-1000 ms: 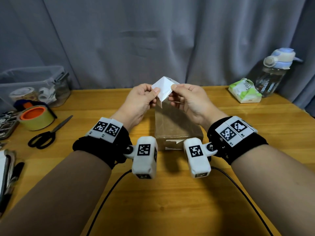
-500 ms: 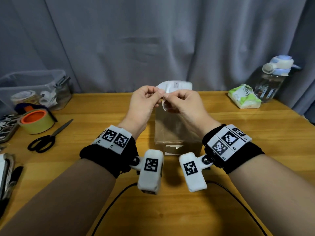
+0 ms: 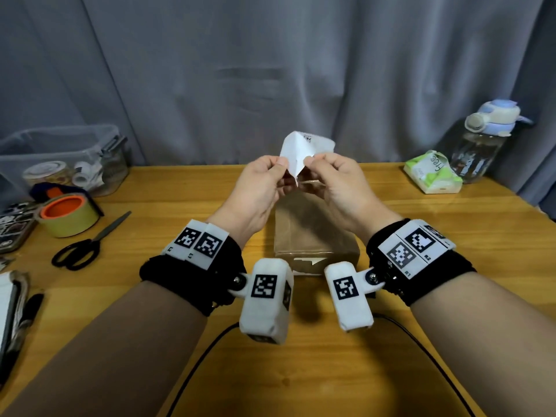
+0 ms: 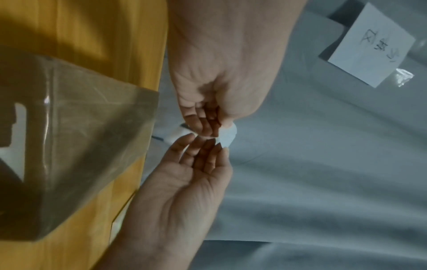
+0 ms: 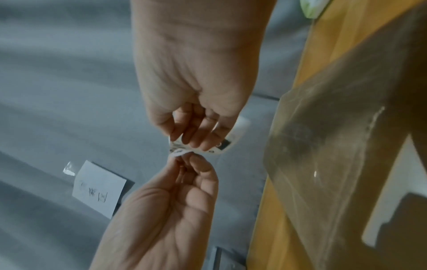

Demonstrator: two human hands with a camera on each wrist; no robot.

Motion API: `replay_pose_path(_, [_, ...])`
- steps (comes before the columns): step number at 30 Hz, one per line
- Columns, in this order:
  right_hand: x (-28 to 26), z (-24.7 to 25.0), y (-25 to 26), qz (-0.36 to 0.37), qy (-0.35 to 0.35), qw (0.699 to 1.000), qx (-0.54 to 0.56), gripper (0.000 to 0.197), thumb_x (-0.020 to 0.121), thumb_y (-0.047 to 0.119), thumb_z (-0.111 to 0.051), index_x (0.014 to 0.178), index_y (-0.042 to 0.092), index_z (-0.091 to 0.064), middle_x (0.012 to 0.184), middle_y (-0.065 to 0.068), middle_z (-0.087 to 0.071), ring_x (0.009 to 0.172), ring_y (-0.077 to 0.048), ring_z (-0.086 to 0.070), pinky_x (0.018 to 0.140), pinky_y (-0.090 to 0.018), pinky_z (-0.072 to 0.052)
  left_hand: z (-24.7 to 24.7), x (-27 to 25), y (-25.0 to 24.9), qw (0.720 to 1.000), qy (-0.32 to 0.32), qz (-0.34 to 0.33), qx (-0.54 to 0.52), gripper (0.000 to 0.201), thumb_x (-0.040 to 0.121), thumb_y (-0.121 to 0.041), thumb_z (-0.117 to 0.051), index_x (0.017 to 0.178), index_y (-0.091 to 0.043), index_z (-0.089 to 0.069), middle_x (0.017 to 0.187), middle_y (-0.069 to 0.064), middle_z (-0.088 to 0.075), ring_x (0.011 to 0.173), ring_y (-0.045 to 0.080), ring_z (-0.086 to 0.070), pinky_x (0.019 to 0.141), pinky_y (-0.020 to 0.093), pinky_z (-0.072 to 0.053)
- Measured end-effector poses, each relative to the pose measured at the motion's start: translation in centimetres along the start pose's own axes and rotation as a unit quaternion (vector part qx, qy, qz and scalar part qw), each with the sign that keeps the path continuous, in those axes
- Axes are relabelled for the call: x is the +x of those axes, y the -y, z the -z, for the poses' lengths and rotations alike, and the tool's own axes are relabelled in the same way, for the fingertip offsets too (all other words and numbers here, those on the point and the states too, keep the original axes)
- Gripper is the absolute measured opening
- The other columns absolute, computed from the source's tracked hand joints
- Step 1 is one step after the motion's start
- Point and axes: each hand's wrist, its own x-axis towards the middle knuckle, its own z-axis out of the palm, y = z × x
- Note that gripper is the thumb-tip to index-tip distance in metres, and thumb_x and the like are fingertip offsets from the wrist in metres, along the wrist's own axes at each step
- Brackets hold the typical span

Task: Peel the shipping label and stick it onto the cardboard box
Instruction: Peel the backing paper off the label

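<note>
A small white shipping label (image 3: 298,152) is held up over the far end of the brown cardboard box (image 3: 313,233), bent into a peak with print showing on its far side. My left hand (image 3: 281,164) pinches its left lower edge and my right hand (image 3: 310,161) pinches its right lower edge, thumbs close together. In the left wrist view my left hand (image 4: 208,144) meets the other hand at the label (image 4: 227,135), with the taped box (image 4: 80,127) to the left. The right wrist view shows my right hand (image 5: 187,159) pinching the printed label (image 5: 221,144) beside the box (image 5: 335,146).
On the wooden table (image 3: 301,371), at the left, are a yellow tape roll (image 3: 67,218), scissors (image 3: 87,242), a clear plastic bin (image 3: 60,155) and a marker (image 3: 30,308). A tissue pack (image 3: 433,173) and a water bottle (image 3: 484,142) stand at the right. A grey curtain hangs behind.
The label curled over with its print up half a second ago; now it stands folded in a white peak again. Both hands stay pinching it above the box.
</note>
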Motion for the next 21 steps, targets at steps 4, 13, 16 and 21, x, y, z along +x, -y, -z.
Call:
replay_pose_path(4, [-0.24, -0.71, -0.19, -0.022, -0.036, 0.996, 0.076, 0.021, 0.092, 0.012, -0.053, 0.072, 0.009, -0.058, 0.062, -0.003, -0.059, 0.063, -0.016, -0.057, 0.058, -0.022, -0.051, -0.67, -0.37, -0.11, 0.999, -0.022, -0.012, -0.032, 0.017, 0.096, -0.011, -0.044, 0.081, -0.009, -0.053, 0.067, 0.006, -0.055, 0.049, 0.006, -0.055, 0.048, 0.014, -0.047])
replay_pose_path(13, [-0.79, -0.22, -0.17, 0.053, -0.038, 0.994, -0.084, 0.021, 0.087, 0.013, -0.063, 0.094, -0.006, -0.066, 0.083, -0.014, -0.065, 0.073, -0.012, -0.06, 0.066, -0.023, -0.051, 0.11, -0.42, -0.18, 0.996, -0.016, -0.061, 0.062, 0.007, 0.086, -0.007, -0.06, 0.083, -0.012, -0.064, 0.069, 0.0, -0.062, 0.053, 0.003, -0.052, 0.054, 0.012, -0.045])
replay_pose_path(16, [-0.73, -0.16, -0.19, 0.043, -0.043, 0.995, -0.079, 0.018, 0.088, 0.011, -0.061, 0.092, -0.005, -0.066, 0.077, -0.009, -0.064, 0.07, -0.011, -0.059, 0.065, -0.023, -0.051, 0.12, -0.44, -0.11, 0.996, -0.009, -0.053, 0.076, 0.017, 0.088, -0.012, -0.059, 0.072, -0.013, -0.064, 0.061, -0.001, -0.053, 0.054, 0.006, -0.044, 0.054, 0.014, -0.042])
replay_pose_path(21, [-0.94, -0.19, -0.11, 0.039, -0.013, 0.996, -0.084, 0.025, 0.09, 0.013, -0.058, 0.093, -0.011, -0.062, 0.076, -0.009, -0.061, 0.067, -0.008, -0.057, 0.063, -0.019, -0.05, -0.28, -0.36, -0.61, 0.994, 0.002, -0.024, 0.108, 0.025, 0.097, -0.019, -0.043, 0.078, -0.017, -0.06, 0.07, -0.003, -0.053, 0.061, 0.005, -0.043, 0.06, 0.018, -0.04])
